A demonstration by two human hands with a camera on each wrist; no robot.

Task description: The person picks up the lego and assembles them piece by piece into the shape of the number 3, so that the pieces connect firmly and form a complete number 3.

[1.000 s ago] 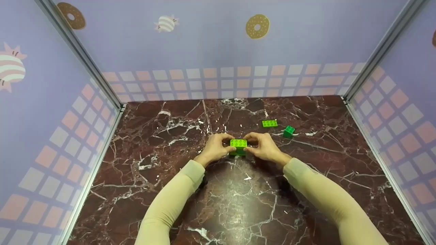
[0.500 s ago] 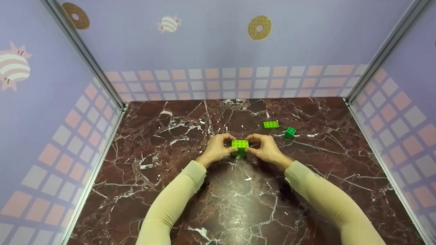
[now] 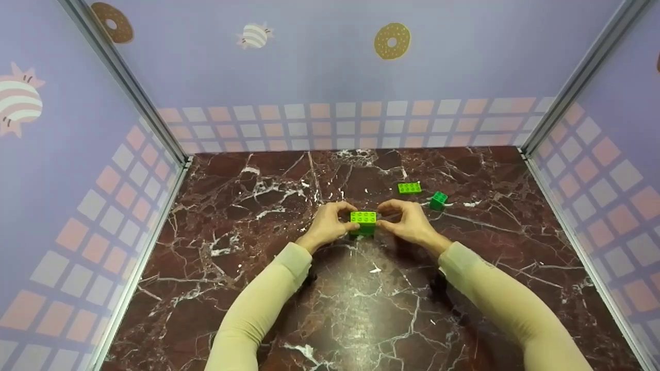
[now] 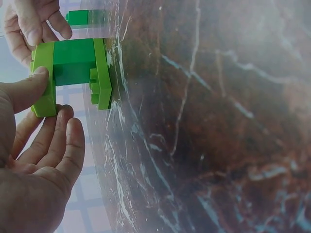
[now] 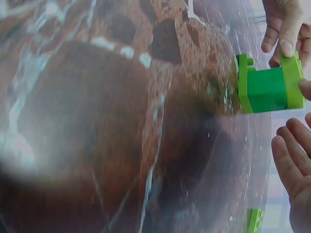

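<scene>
A small stack of toy building bricks (image 3: 363, 225) stands on the marbled table. It has a light green plate (image 4: 103, 82) at the bottom, a dark green brick (image 4: 74, 63) in the middle and a light green plate on top (image 5: 293, 82). My left hand (image 3: 327, 225) pinches the top plate at its left end, thumb in front and fingers behind. My right hand (image 3: 410, 221) is at the right end, fingers spread apart from the stack; its thumb tip is very near the top plate, and I cannot tell whether it touches.
Behind the right hand lie a loose light green plate (image 3: 409, 188) and a small dark green brick (image 3: 438, 200). Patterned purple walls (image 3: 330, 67) enclose the table (image 3: 232, 288) at the back and both sides. Small white flecks mark the tabletop.
My right hand has drawn slightly away to the right, its fingers coming off the stack. The left hand keeps its pinch, and the stack stays in place.
</scene>
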